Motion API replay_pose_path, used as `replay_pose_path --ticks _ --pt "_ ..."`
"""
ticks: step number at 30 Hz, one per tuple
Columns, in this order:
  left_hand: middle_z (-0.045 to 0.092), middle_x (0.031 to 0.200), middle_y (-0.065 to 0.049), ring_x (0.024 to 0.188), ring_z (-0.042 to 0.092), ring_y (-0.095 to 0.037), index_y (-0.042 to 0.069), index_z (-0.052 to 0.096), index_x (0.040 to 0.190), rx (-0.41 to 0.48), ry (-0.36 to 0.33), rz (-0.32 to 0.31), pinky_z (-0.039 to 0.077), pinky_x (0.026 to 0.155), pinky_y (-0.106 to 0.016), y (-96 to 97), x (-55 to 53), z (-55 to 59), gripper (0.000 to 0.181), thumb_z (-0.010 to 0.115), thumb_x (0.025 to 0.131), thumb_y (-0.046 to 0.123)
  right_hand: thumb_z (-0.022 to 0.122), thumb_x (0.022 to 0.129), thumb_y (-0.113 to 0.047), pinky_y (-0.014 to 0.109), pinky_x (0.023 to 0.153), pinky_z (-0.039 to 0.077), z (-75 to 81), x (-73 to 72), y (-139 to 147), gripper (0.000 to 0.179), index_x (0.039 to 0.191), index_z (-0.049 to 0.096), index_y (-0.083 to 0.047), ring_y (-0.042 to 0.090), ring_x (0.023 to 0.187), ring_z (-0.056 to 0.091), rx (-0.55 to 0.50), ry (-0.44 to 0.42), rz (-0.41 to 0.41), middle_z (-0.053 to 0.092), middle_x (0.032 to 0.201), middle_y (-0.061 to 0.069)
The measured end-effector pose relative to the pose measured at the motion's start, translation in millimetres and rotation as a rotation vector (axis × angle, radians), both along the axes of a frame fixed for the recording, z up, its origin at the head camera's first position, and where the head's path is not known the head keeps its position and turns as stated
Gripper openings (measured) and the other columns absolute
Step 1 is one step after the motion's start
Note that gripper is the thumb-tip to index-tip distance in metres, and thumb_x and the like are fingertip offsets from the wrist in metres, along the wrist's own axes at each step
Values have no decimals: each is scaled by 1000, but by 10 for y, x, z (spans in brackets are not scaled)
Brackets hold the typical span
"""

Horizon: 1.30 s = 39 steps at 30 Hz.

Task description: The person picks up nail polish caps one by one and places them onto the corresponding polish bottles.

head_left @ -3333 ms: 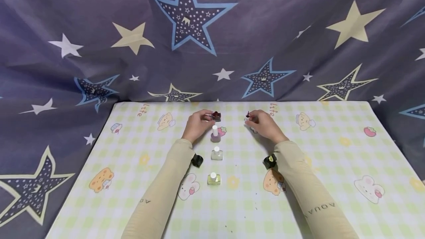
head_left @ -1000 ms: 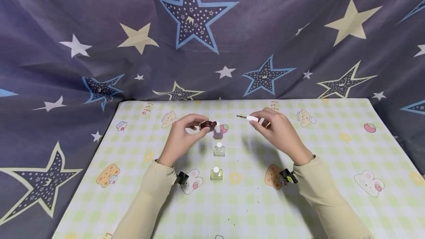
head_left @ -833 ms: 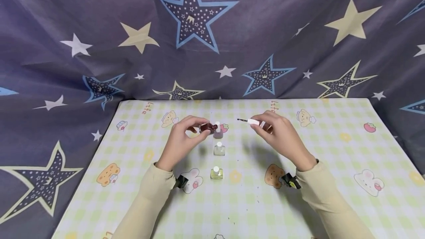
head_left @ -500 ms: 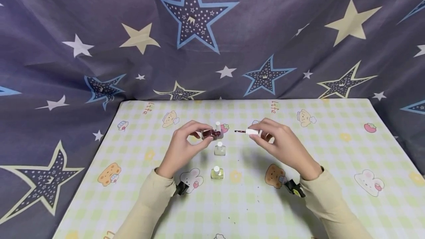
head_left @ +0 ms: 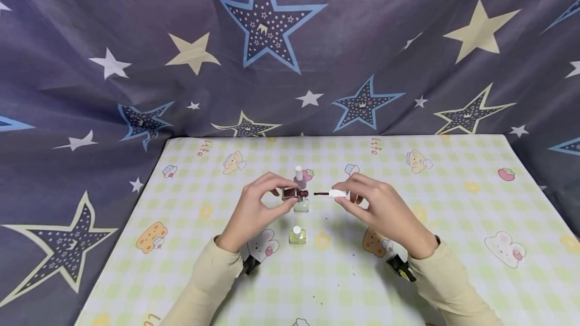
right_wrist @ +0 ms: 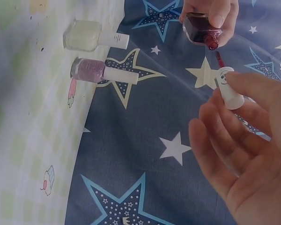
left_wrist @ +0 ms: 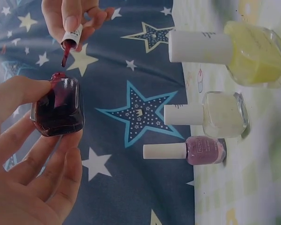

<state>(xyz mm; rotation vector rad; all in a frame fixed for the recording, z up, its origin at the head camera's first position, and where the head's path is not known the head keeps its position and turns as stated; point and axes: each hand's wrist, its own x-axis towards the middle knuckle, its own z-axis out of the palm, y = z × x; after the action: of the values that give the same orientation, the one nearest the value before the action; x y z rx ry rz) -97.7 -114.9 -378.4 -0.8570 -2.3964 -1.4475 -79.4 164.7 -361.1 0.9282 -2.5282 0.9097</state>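
Observation:
My left hand (head_left: 259, 209) pinches a dark red nail polish bottle (left_wrist: 61, 107), uncapped and held above the table with its neck toward the right. Between thumb and fingers of my right hand (head_left: 378, 205) is the white brush cap (right_wrist: 230, 88). Its brush (head_left: 321, 193), coated dark red, points at the bottle's mouth, a small gap apart. Beneath and around the held bottle stand a purple nail polish bottle (left_wrist: 205, 151), a clear whitish bottle (left_wrist: 225, 115) and a yellow bottle (left_wrist: 256, 55), all with white caps on. In the head view the held bottle partly covers the whitish one.
A pale checked cloth with cartoon prints covers the table (head_left: 181, 275). Small dark specks lie on it near the front middle. Behind the table hangs a dark curtain (head_left: 344, 39) printed with stars. Each wrist carries a small black camera (head_left: 401, 267).
Earlier the dark red bottle was at the table's far side; both hands then lifted bottle and brush cap apart. Lately they have come nearer me and closer together, with the brush lining up with the neck.

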Motion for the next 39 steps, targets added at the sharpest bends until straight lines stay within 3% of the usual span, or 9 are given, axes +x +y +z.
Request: replay_pose_path --ticks 8,15,39 --pt "70 104 9 87 62 -9 22 74 112 -19 16 -8 51 77 -25 24 38 36 29 79 85 13 72 92 -21 22 60 50 -15 6 -51 18 110 73 -17 0 71 57 29 32 4 66 97 -7" --pt "70 106 9 89 63 -8 22 74 112 -29 9 -21 53 77 -31 33 46 8 29 79 85 11 71 92 -22 22 60 50 -31 3 -72 18 110 73 -16 1 71 57 49 50 0 67 97 -6" --pt "69 103 8 89 63 -9 19 74 109 -27 10 -39 53 78 -30 103 72 -9 26 80 84 14 68 95 -25 19 60 47 -34 -1 -134 18 110 75 -16 -3 66 51 46 13 54 65 92 -10"
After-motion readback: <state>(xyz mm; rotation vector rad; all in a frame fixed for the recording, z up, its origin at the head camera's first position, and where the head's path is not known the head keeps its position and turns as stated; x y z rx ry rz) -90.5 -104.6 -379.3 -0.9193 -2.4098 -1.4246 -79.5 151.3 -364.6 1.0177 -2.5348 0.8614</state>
